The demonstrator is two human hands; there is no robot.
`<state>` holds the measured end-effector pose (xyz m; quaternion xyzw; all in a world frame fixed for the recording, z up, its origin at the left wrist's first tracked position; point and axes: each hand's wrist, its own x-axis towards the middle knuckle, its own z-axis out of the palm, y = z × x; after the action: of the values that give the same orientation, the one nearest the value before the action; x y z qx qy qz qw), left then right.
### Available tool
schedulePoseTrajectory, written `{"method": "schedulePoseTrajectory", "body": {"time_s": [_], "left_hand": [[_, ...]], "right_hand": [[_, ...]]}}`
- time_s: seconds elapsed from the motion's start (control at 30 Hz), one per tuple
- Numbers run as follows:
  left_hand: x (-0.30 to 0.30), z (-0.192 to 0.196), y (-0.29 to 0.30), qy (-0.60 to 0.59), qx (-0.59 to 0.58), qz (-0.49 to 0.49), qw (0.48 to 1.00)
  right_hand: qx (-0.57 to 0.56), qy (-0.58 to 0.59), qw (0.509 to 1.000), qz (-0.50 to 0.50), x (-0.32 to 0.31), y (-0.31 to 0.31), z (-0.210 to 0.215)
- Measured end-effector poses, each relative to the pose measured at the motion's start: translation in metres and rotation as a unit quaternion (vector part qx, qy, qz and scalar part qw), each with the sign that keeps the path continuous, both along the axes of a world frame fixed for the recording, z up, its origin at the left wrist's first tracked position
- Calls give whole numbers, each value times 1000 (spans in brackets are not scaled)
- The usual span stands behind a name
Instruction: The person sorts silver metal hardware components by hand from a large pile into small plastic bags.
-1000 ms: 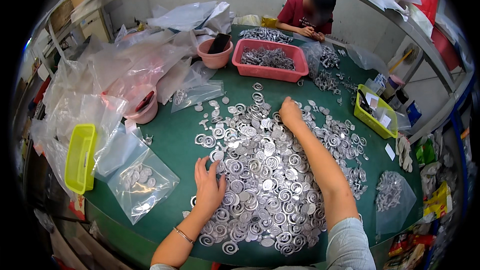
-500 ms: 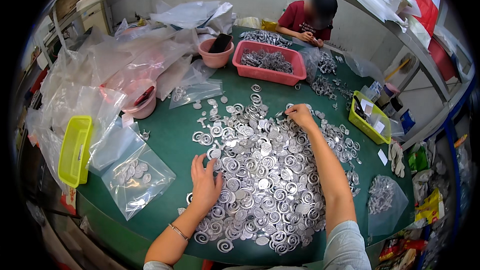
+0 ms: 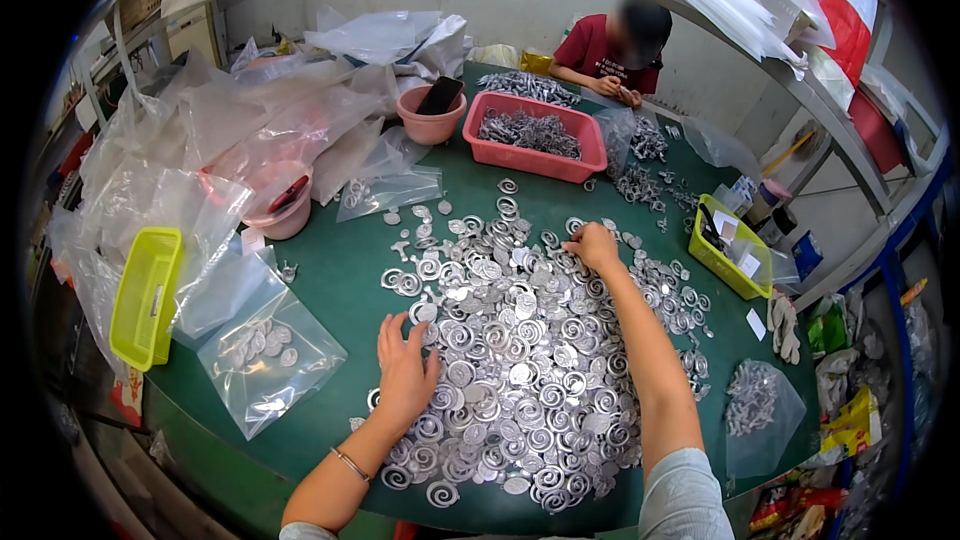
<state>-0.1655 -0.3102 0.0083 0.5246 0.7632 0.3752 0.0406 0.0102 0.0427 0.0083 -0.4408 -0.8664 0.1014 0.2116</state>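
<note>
Both hands are on the heap of silver spiral coil pieces [image 3: 530, 350] spread over the green table [image 3: 340, 275].

Left hand [image 3: 405, 370]: palm down, fingers splayed, flat on the near-left edge of the heap. Not pinching anything; coils lie under the fingertips and run off to its right and ahead.

Right hand [image 3: 593, 245]: arm stretched across the heap, hand at the far edge, fingers curled down onto the coils. Cannot tell if it has one pinched; the knuckles hide the fingertips.

Key relation: the bulk of the heap sits between the two hands, nearer than the right hand and right of the left one. Its long axis runs near-to-far, roughly along the right forearm.

The clear bag holding a few flat silver pieces [image 3: 265, 360] lies just left of the left hand, apart from it, so the left hand is clearly nearer. The pink tray of coils [image 3: 540, 135] lies beyond the right hand, well apart.
</note>
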Motion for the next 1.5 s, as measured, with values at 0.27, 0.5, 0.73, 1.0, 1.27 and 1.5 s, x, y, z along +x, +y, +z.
{"method": "schedulePoseTrajectory", "body": {"time_s": [0.27, 0.5, 0.73, 1.0, 1.27, 1.5], "left_hand": [[-1, 1, -3, -3, -2, 3, 1000], [-2, 0, -3, 1, -1, 3, 1000], [-3, -2, -4, 1, 0, 7, 1000], [-1, -1, -1, 9, 2, 6, 1000], [-3, -1, -3, 4, 7, 4, 1000], [-2, -1, 1, 4, 11, -6, 1000]], "right_hand": [[-94, 49, 994, -14, -4, 9, -11], [-571, 604, 543, 116, 19, 6, 4], [-638, 622, 448, 78, 21, -42, 45], [-77, 1, 987, 141, 44, -48, 33], [-217, 332, 910, 119, 28, -48, 27], [-538, 495, 682, 27, 21, 7, 7]]}}
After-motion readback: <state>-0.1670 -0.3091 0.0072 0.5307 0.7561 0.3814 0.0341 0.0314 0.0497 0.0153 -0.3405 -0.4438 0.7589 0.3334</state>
